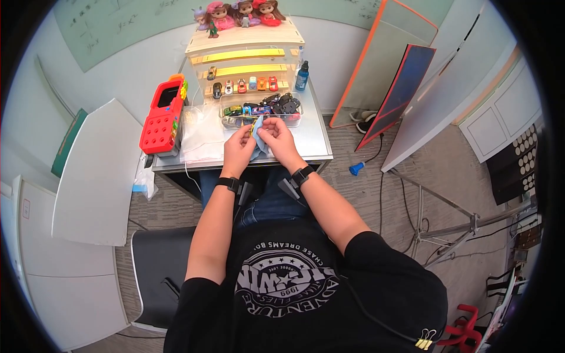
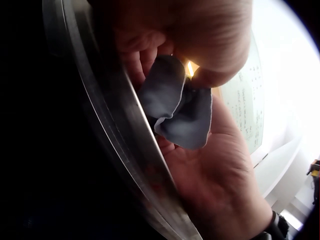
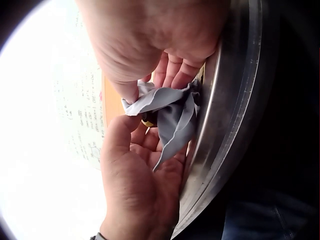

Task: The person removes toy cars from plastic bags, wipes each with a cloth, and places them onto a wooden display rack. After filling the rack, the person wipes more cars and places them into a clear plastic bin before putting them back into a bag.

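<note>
Both hands meet over the near edge of the table, in front of the clear bin. Between the thumb and fingers of my left hand [image 1: 238, 152] is a small yellow-and-black toy car [image 3: 148, 122], mostly hidden by the cloth and fingers. My right hand [image 1: 281, 143] pinches a blue-grey cloth [image 3: 176, 127] against the car. Loose folds of the cloth [image 2: 182, 117] hang down between the two palms in the left wrist view. Just beyond the hands, the clear bin [image 1: 299, 120] holds several toy cars.
Behind the bin, several toy cars [image 1: 242, 86] line a tiered display rack [image 1: 247, 42] topped with dolls [image 1: 244, 15]. A red toy case [image 1: 159, 117] and white cloth or paper [image 1: 203, 132] lie left. A blue spray bottle [image 1: 302, 77] stands right. The metal table edge [image 3: 212, 105] runs close beneath the hands.
</note>
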Tool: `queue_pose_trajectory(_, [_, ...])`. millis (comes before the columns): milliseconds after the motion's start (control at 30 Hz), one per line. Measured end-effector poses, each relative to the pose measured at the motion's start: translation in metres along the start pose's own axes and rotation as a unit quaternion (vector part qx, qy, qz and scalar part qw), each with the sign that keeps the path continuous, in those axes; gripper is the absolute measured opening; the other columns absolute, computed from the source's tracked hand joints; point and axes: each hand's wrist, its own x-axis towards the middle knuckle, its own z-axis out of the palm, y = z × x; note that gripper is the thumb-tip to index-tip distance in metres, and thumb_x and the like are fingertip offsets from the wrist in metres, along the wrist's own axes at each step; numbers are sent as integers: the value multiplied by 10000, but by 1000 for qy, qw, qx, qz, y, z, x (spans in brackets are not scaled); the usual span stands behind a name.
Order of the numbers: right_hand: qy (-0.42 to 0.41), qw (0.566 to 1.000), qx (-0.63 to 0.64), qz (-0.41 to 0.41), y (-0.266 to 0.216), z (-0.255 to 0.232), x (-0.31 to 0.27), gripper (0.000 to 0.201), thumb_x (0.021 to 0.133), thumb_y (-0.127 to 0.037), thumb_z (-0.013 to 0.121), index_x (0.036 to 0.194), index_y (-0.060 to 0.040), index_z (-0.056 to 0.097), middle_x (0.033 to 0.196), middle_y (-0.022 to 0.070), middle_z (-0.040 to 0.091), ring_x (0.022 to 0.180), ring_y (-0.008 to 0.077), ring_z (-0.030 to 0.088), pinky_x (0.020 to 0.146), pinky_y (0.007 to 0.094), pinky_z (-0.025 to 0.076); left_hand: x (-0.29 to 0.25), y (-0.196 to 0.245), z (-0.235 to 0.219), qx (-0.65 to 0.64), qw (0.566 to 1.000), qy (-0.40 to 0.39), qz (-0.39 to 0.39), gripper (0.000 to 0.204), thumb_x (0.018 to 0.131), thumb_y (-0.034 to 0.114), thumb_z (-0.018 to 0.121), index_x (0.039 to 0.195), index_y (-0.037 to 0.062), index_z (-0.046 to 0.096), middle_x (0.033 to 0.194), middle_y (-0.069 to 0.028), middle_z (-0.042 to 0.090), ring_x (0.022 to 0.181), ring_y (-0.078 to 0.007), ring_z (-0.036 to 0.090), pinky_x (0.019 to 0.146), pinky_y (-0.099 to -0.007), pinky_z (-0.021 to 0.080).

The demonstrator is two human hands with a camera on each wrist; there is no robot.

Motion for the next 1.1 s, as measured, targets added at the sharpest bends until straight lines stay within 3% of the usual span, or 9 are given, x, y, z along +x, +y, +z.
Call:
queue_pose_trajectory(167, [-2,998,-59,-21,-10,3,-4,407,964,-130,751,1320,-2,602,1146,59,678,942,96,632,851,274,543,0,3,-2,-15,999,-33,-1,428,926,-18,634,1351,-67,624,1108,-74,727,921,-103,676,825,-249,552])
queue_pose_trajectory(600, [34,998,-44,25,-4,-2,-2,289,1045,-157,634,1280,10,632,1082,29,700,946,75,634,845,248,524,1,-6,-3,-7,999,-43,-25,427,923,54,723,1324,-76,653,1019,-65,729,865,-87,663,798,-244,552])
queue_pose_trajectory(700, [47,998,-39,-30,5,-2,1,306,1040,-158,643,1299,6,629,1078,28,694,940,79,632,846,249,526,0,0,-3,-18,998,-46,-39,399,942,43,699,1322,-69,656,1014,-53,723,869,-82,654,796,-239,540])
queue_pose_trajectory(800, [7,1000,-8,-8,-3,3,-4,321,1038,-156,648,1318,-1,626,1077,29,693,939,78,629,848,250,527,-3,1,-2,-7,999,-41,-31,380,949,25,672,1320,-60,662,1016,-47,720,873,-82,649,796,-237,531])
queue_pose_trajectory(900, [4,998,-50,-38,1,3,-4,327,1031,-146,651,1329,-13,626,1069,23,693,940,78,631,843,244,526,-2,-2,-1,8,999,-33,-20,384,941,21,664,1316,-60,664,1018,-52,723,870,-85,652,797,-242,534])
queue_pose_trajectory(1100, [-26,999,-45,12,-14,1,-6,316,1038,-139,624,1336,-36,640,1030,3,673,912,66,606,798,239,502,3,-9,-6,-4,998,-48,-37,393,928,36,686,1303,-77,665,1006,-64,731,877,-91,662,811,-243,540])
